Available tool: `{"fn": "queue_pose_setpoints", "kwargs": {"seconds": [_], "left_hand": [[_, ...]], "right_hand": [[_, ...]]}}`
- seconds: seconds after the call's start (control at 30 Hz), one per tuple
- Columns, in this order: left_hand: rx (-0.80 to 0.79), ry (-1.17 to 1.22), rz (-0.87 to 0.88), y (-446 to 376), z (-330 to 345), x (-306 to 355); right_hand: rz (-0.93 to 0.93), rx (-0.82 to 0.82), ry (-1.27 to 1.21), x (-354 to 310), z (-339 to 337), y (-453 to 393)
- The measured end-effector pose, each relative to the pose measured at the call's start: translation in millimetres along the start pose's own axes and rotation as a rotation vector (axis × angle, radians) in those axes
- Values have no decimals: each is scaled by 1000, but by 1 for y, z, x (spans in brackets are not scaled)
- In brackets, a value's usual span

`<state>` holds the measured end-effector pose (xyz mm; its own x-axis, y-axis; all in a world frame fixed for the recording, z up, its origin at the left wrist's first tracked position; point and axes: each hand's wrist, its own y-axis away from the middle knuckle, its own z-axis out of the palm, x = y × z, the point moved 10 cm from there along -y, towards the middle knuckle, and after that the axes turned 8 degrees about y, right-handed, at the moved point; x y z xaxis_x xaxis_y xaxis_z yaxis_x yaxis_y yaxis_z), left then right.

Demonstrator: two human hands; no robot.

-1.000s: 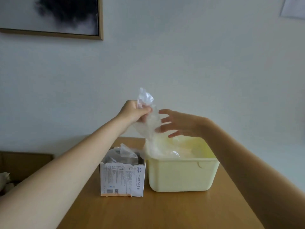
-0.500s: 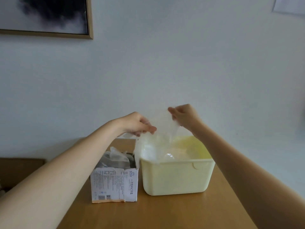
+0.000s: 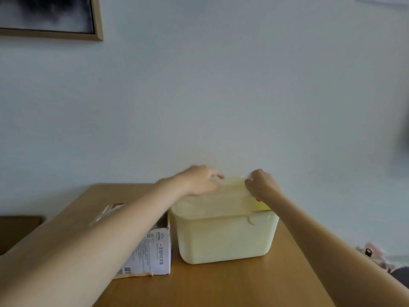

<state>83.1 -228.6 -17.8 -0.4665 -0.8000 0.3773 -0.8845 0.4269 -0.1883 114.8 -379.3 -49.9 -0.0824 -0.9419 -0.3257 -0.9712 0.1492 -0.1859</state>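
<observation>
A pale yellow plastic bin (image 3: pixel 225 238) stands on the wooden table (image 3: pixel 221 289). A thin clear plastic bag (image 3: pixel 221 196) is spread across the bin's opening and hangs over its rim. My left hand (image 3: pixel 199 180) reaches over the far left part of the bin and pinches the bag's edge with curled fingers. My right hand (image 3: pixel 262 185) grips the bag at the far right part of the rim, fingers curled. Both hands are blurred by motion.
A torn white cardboard box (image 3: pixel 152 251) with printed text stands just left of the bin, partly hidden behind my left forearm. The table's far edge meets a plain wall. A framed picture (image 3: pixel 51 18) hangs at the upper left. Pinkish clutter (image 3: pixel 374 253) lies off the table's right side.
Both hands have come down from above the bin to its rim, pulling the clear bag down and spreading it over the opening. The camera has tilted closer to the bin.
</observation>
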Motion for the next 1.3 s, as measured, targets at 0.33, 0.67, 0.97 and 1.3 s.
{"fn": "queue_pose_setpoints", "kwargs": {"seconds": [0.33, 0.67, 0.97, 1.3], "left_hand": [[-544, -239, -246, 9, 81, -36], [-647, -231, -413, 13, 102, -67], [-37, 230, -154, 31, -24, -20], [74, 702, -284, 128, -69, -102]], "right_hand": [[-652, -115, 438, -81, 19, 33], [-73, -723, 456, 19, 121, -23], [-355, -349, 240, -73, 13, 25], [-897, -357, 84, -234, 29, 146]]}}
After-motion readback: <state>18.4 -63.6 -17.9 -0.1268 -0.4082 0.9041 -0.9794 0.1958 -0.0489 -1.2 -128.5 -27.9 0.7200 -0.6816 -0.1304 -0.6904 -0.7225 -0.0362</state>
